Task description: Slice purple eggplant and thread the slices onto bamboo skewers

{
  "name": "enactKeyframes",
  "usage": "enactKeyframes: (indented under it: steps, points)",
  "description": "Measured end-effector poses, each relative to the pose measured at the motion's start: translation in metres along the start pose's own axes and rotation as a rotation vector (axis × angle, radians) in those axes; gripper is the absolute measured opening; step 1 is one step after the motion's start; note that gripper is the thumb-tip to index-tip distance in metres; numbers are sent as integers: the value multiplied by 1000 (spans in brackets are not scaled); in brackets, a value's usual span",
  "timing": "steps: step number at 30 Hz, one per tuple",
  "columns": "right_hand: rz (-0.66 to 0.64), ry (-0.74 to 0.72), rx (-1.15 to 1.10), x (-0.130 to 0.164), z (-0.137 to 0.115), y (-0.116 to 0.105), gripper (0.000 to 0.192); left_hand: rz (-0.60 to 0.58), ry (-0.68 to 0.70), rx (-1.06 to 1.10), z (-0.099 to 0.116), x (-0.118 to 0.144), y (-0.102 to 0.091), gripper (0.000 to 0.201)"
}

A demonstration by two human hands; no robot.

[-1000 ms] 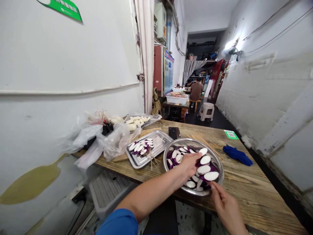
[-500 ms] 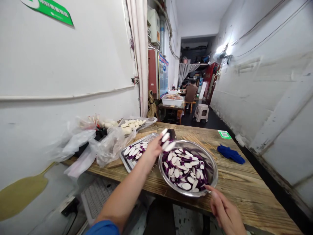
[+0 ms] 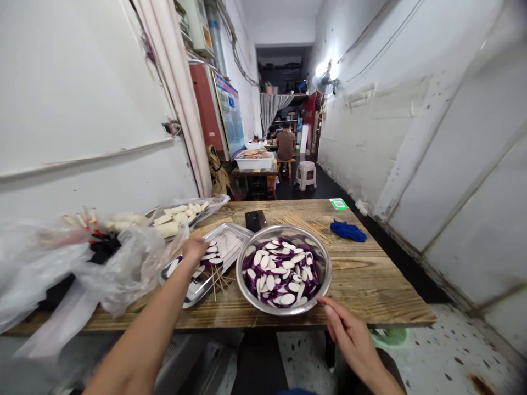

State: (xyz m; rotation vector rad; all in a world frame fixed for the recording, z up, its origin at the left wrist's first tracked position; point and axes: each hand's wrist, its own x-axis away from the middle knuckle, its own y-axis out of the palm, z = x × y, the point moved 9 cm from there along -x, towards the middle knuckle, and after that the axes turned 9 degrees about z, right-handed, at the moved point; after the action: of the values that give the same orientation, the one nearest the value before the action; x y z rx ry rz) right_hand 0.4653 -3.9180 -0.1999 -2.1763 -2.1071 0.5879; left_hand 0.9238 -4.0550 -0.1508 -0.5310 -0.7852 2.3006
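A round steel bowl [image 3: 325, 263] stands on the wooden table, filled with purple-skinned, white-fleshed eggplant slices [image 3: 280, 271]. My right hand [image 3: 349, 334] is at its near right rim, index finger over the edge and thumb close below, closed on it. Over a metal tray [image 3: 234, 241] left of the bowl, my left hand [image 3: 194, 251] is closed on a skewer of eggplant slices, mostly hidden by the hand. Other skewered slices [image 3: 212, 255] lie in the tray, their bare stick ends [image 3: 218, 282] poking past its near edge.
Thin wooden skewers [image 3: 304, 222] lie behind the bowl, near a dark block [image 3: 255, 219]. A blue glove [image 3: 348, 231] is at the right. Plastic bags [image 3: 135, 263] and pale peeled pieces [image 3: 181, 214] crowd the left. People sit farther back, near a stool [image 3: 305, 175].
My left hand has carried the skewer of slices leftward and down from beside the bowl to the tray. My right hand stays at the bowl rim. The view has turned right.
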Motion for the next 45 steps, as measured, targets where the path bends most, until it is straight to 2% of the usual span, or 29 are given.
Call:
enactKeyframes:
  steps: [2, 4, 5, 7, 8, 9, 11, 13, 15, 18, 20, 22, 26, 28, 30, 33, 34, 37, 40, 45]
  points:
    - [16, 7, 5, 3, 2, -2, 38, 78, 159, -192, 24, 5, -2, 29]
    - [40, 2, 18, 4, 4, -5, 38, 88, 402, -323, 63, 25, 9, 34]
    - [56, -8, 34, 2, 4, -7, 37, 35, 519, -337, 83, 42, 21, 35]
    - [101, -49, 101, -8, 6, -13, 38, -199, 733, -303, 119, 86, 53, 33]
    - [125, -77, 172, -18, 7, -18, 39, -291, 824, -303, 134, 110, 66, 32]
    - [151, -103, 253, -31, 9, -23, 41, -320, 897, -332, 147, 131, 75, 30]
    - [168, -145, 504, -66, 15, -30, 46, -255, 1006, -407, 170, 161, 85, 27]
    - [187, -138, 596, -108, 26, -38, 42, -224, 1082, -441, 184, 183, 96, 27]
    - [167, -124, 676, -149, 37, -36, 33, -356, 1127, -459, 184, 201, 117, 33]
    - [92, -115, 791, -195, 54, -20, 22, -638, 1118, -554, 164, 218, 153, 52]
    - [40, -100, 856, -213, 63, -6, 23, -776, 1094, -631, 146, 225, 169, 60]
    - [3, -81, 907, -222, 71, 4, 23, -863, 1083, -678, 132, 228, 177, 59]
    - [-12, -40, 966, -225, 83, 8, 22, -833, 1048, -739, 125, 219, 178, 56]
    - [-3, -18, 970, -224, 87, 5, 22, -920, 1067, -728, 125, 225, 178, 54]
    - [8, 7, 953, -223, 91, 2, 22, -933, 1118, -648, 136, 232, 173, 52]
    - [22, 55, 893, -220, 96, -4, 23, -803, 1187, -454, 166, 238, 158, 39]
    - [29, 65, 863, -219, 97, -7, 24, -793, 1197, -390, 175, 241, 153, 32]
    - [61, 68, 739, -214, 93, -16, 23, -850, 1181, -273, 188, 255, 145, 25]
    - [113, 57, 560, -202, 86, -32, 23, -834, 1152, -329, 187, 265, 147, 23]
    - [172, 57, 159, -157, 70, -53, 35, -822, 1351, -329, 183, 299, 159, 31]
